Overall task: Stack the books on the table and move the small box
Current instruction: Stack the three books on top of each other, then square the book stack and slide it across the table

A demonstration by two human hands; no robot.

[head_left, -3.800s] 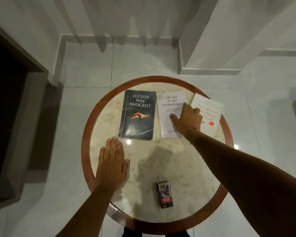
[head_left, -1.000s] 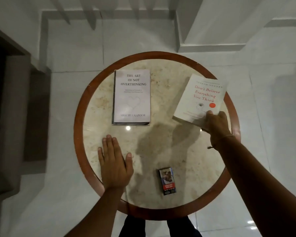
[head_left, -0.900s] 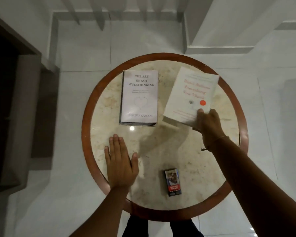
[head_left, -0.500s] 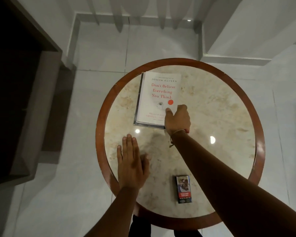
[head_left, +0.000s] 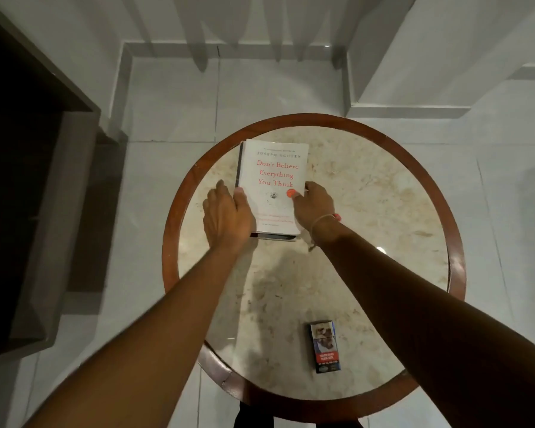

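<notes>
White-covered "Don't Believe Everything You Think" book (head_left: 274,186) tops the stack near the round table's (head_left: 414,168) far-left edge; the left hand (head_left: 226,216) and right hand (head_left: 314,205) press its sides, squaring it. Next, probably the small box (head_left: 324,345) at the near edge.

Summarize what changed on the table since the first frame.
The three books went from a side-by-side row into one stack, white book on top. The left hand left the tabletop; both hands now flank the stack, right hand opposite. The small box stayed put.
</notes>
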